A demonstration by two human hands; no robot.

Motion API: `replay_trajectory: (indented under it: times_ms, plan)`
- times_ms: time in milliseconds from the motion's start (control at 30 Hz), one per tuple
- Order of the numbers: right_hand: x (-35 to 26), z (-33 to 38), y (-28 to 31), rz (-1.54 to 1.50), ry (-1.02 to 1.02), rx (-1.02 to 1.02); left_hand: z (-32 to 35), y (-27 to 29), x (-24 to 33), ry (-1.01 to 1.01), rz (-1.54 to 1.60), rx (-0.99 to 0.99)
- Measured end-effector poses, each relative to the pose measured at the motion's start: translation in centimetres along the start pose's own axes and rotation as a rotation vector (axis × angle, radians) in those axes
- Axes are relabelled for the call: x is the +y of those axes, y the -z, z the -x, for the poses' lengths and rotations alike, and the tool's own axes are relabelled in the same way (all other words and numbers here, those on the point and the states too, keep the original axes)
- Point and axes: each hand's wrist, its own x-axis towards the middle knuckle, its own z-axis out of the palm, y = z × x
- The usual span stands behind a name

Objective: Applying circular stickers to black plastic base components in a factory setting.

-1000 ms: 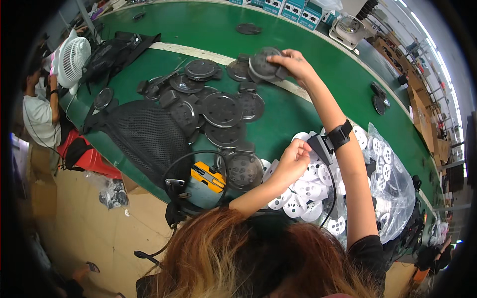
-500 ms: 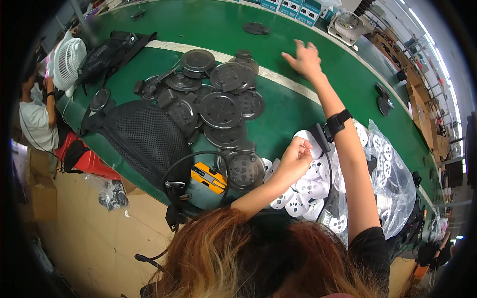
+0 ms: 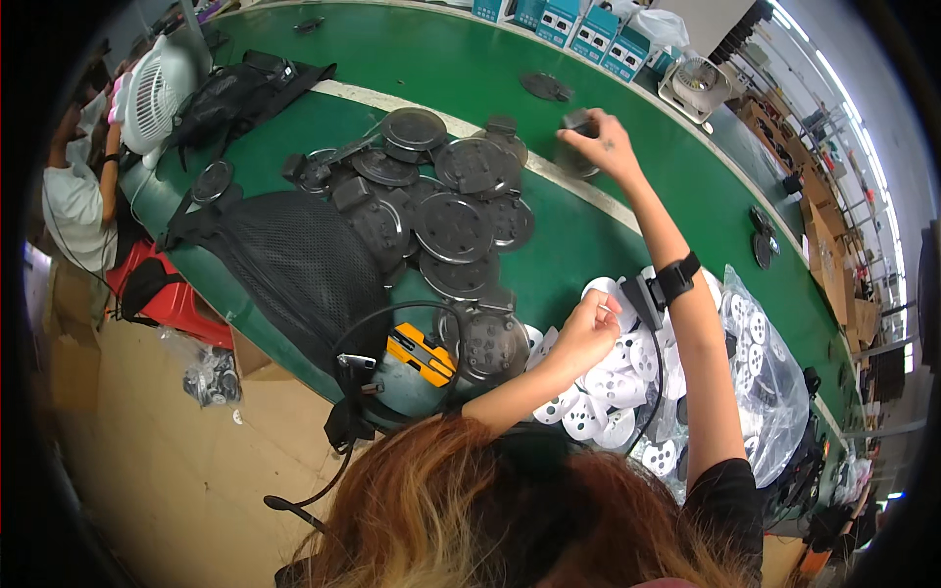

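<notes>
My right hand [image 3: 610,147] reaches far over the green table, fingers closed round the upper edge of a dark round disc-shaped part [image 3: 576,157] with a raised block. Closer in, my left hand [image 3: 586,338] is closed in a pinch above a heap of white round pieces with holes [image 3: 616,386]; what its fingertips hold, if anything, is too small to tell. Left of both hands lies a pile of similar dark discs [image 3: 454,225]. One more disc [image 3: 486,343] rests near my left forearm, beside a yellow-and-black tool [image 3: 421,355].
A clear plastic bag [image 3: 769,392] with white pieces lies right of my right forearm. A black mesh bag [image 3: 284,255] covers the table's left edge. Boxes [image 3: 593,39] and a small fan [image 3: 696,83] stand at the far side. Another person [image 3: 83,206] sits at far left.
My right hand was spread and empty; it has closed on a dark disc and come slightly nearer. My left hand stays pinched over the white pieces. The whole view has shifted slightly.
</notes>
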Motion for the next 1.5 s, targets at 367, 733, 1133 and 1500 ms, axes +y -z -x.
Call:
replay_trajectory:
  times_ms: [367,733,1133,1500]
  plan:
    - [5.0,-6.4,-2.6,0.503,0.161,-0.102,-1.4,-0.2,-2.2,-0.055,0.035,-0.023]
    - [10.5,-8.6,-4.9,0.939,-0.228,-0.142,0.3,0.1,-1.6,-0.017,0.122,0.028]
    - [3.2,-1.6,-0.3,0.416,0.287,-0.171,-1.8,1.9,-2.8,-0.169,0.242,0.0]
    - [-12.6,7.3,-1.9,0.293,0.714,-0.333,0.1,-0.2,-1.1,-0.126,0.007,0.067]
